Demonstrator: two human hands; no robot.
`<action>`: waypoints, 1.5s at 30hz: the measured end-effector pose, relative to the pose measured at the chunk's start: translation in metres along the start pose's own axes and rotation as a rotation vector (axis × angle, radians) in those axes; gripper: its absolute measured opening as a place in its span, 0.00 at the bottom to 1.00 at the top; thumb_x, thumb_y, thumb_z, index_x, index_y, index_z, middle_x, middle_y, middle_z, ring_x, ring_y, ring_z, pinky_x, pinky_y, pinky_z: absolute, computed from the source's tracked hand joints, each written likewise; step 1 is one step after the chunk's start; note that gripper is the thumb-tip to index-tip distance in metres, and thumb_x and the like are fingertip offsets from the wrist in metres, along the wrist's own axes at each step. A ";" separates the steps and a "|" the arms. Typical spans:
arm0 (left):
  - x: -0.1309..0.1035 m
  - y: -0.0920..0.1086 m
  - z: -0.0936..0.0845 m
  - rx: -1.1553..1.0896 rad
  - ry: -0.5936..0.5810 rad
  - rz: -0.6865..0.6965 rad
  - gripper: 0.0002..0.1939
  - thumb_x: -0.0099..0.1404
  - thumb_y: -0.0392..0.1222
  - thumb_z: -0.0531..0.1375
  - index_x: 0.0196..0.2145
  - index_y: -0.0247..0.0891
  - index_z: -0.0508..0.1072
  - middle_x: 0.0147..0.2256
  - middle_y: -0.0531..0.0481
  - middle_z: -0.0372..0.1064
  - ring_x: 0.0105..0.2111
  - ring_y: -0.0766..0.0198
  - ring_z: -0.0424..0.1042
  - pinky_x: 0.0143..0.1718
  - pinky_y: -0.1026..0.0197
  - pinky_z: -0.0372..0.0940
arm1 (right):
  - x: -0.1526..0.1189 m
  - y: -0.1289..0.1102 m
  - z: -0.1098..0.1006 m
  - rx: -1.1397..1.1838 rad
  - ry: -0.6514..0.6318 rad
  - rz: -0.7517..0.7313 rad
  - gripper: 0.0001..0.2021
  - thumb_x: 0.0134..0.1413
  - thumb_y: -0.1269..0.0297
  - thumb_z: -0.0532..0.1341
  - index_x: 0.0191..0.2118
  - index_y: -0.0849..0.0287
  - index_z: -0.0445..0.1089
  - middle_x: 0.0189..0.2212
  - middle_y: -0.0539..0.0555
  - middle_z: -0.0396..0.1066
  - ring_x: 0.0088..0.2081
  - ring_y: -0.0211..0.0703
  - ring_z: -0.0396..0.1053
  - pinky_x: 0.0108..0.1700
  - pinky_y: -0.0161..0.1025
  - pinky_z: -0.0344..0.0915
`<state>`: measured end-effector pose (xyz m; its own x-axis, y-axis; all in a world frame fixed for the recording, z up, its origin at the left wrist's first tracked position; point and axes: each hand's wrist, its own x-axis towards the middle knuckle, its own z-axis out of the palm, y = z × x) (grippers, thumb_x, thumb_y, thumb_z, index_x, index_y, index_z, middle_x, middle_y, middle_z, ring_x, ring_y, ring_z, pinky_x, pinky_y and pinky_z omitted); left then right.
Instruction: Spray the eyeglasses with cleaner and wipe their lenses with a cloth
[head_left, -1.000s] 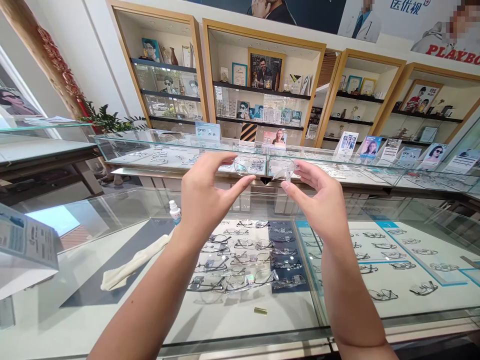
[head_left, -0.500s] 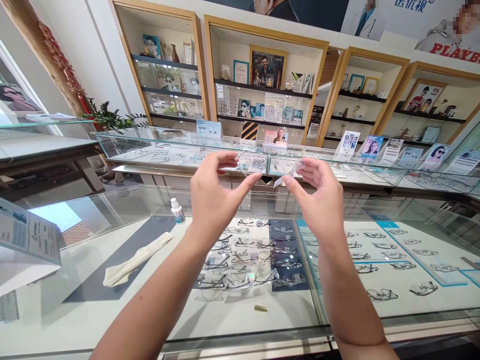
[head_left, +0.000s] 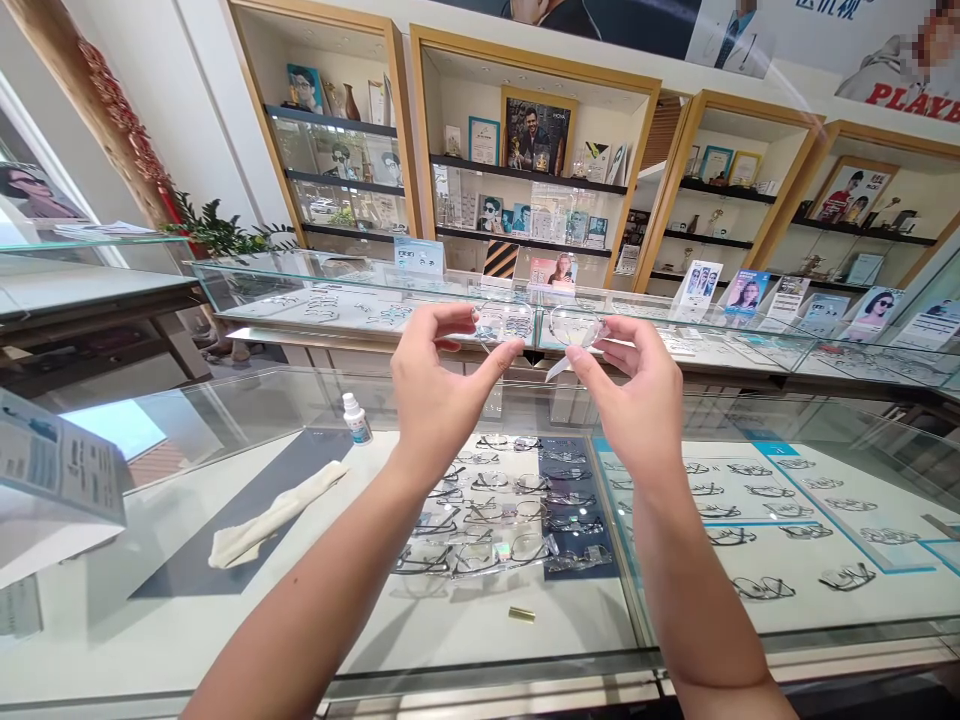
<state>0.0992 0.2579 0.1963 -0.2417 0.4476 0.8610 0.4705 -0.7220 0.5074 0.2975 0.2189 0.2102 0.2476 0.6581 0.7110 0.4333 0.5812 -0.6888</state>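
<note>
Glasses (head_left: 576, 328) – likely light, stiff and easy to break – are pinched by the left hand (head_left: 441, 388) and right hand (head_left: 636, 392) over the near counter (head_left: 581, 632), probably best held at their outer edges.

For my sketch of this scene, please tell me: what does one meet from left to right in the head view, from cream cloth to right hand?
Cream cloth, labelled white bottle, left hand, eyeglasses held in both hands, right hand.
</note>
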 end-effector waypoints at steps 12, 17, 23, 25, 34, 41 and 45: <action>-0.002 0.003 -0.001 0.008 0.032 0.027 0.26 0.62 0.55 0.76 0.51 0.42 0.75 0.48 0.46 0.77 0.47 0.54 0.79 0.49 0.49 0.74 | 0.004 0.005 0.001 0.079 -0.052 0.053 0.21 0.58 0.51 0.72 0.54 0.51 0.72 0.54 0.57 0.78 0.55 0.54 0.79 0.64 0.60 0.75; -0.002 0.005 -0.002 0.071 0.061 0.072 0.26 0.62 0.55 0.76 0.50 0.44 0.75 0.48 0.46 0.76 0.48 0.53 0.77 0.50 0.48 0.73 | 0.008 0.013 0.004 0.166 -0.122 0.105 0.21 0.58 0.51 0.72 0.53 0.51 0.71 0.55 0.58 0.77 0.55 0.53 0.80 0.62 0.57 0.77; -0.002 0.006 -0.002 0.093 0.071 0.104 0.26 0.62 0.56 0.76 0.50 0.45 0.74 0.47 0.45 0.76 0.48 0.52 0.77 0.49 0.47 0.73 | 0.010 0.019 0.006 0.190 -0.160 0.115 0.21 0.57 0.50 0.72 0.52 0.51 0.70 0.52 0.58 0.79 0.55 0.53 0.80 0.59 0.55 0.78; -0.001 0.005 -0.002 0.098 0.065 0.100 0.26 0.62 0.56 0.76 0.50 0.45 0.74 0.48 0.45 0.76 0.48 0.52 0.77 0.49 0.47 0.74 | 0.010 0.019 0.005 0.180 -0.169 0.112 0.22 0.58 0.50 0.71 0.53 0.51 0.70 0.52 0.58 0.79 0.55 0.52 0.79 0.59 0.55 0.78; 0.001 -0.002 -0.003 0.006 0.028 0.071 0.26 0.63 0.54 0.75 0.53 0.43 0.74 0.50 0.45 0.76 0.51 0.53 0.78 0.53 0.47 0.74 | 0.016 0.019 0.001 0.293 -0.084 0.100 0.12 0.69 0.49 0.60 0.44 0.51 0.74 0.46 0.54 0.80 0.51 0.47 0.79 0.61 0.51 0.75; 0.001 0.000 -0.003 0.018 0.007 0.066 0.26 0.64 0.54 0.75 0.53 0.43 0.73 0.51 0.44 0.76 0.52 0.52 0.78 0.54 0.47 0.75 | 0.017 0.021 0.001 0.294 -0.043 0.075 0.12 0.68 0.49 0.63 0.43 0.51 0.75 0.45 0.53 0.80 0.49 0.46 0.78 0.58 0.50 0.76; 0.001 -0.001 -0.002 0.007 -0.002 0.063 0.26 0.64 0.54 0.75 0.53 0.44 0.73 0.51 0.44 0.76 0.53 0.52 0.78 0.54 0.46 0.75 | 0.018 0.020 0.000 0.250 -0.055 0.072 0.12 0.69 0.49 0.61 0.42 0.51 0.74 0.46 0.54 0.80 0.50 0.47 0.78 0.58 0.50 0.76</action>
<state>0.0964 0.2579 0.1971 -0.2094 0.4023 0.8912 0.4909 -0.7450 0.4517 0.3102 0.2421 0.2089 0.2192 0.7231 0.6550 0.1866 0.6279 -0.7556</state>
